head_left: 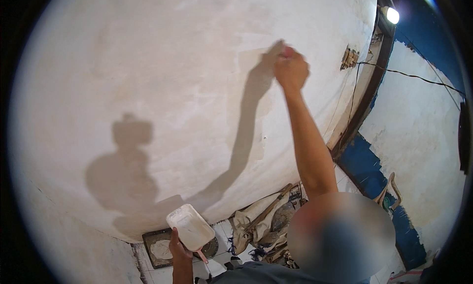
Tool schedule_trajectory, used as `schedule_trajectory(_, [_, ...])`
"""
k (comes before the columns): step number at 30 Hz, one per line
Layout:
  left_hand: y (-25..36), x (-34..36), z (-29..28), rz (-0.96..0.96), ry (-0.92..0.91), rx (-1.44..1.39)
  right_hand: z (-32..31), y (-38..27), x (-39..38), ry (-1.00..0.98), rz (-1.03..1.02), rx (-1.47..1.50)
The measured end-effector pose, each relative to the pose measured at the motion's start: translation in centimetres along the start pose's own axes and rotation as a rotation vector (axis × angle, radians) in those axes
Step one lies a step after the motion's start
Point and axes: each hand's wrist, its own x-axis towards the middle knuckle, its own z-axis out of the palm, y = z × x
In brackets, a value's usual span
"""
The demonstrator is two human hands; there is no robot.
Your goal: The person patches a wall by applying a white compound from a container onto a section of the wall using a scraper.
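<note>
Left hand (180, 252) holds a round-cornered tray (201, 238) before a blotchy wall (192, 102).

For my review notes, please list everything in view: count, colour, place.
White tray: one, in the left hand
Handle: one, pinkish, below the tray
Small object: one, red, in the right hand; kind unclear
Plastered wall: one, off-white, ahead
Dark board or tray: one, on the floor, pale material on it
Crumpled cloth: beige, count unclear, by the wall's foot
Lamp: one, lit white, upper right
Cable: dark, count unclear, upper right
Side wall: one, white and blue, right
Floor: white tiles, below
Left hand: one, bare, lower left
Right hand: one, bare, raised at the wall
Blurred patch hides the lower right.
</note>
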Motion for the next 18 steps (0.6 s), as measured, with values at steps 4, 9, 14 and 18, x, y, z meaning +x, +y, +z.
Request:
schedule_trajectory(4, [-0.3,-0.3,-0.3,0.002,0.012,-0.006,0.4,-3.4,-7.8,-0.157,-0.546,0.150])
schedule_trajectory(9, [-0.8,-0.5,-0.4,0.007,0.023,-0.036,-3.0,-1.3,-4.6,-0.020,-0.527,0.181])
schedule_trajectory(14, [-1.5,-1.2,1.8,-0.048,-0.004,-0.048,3.7,4.3,-2.5,0.116,-0.951,0.061])
schedule_trajectory(18, [0.0,-1.4,1.7,0.009,0.047,-0.042,-0.4,3.3,-9.3,-0.263,-0.812,0.230])
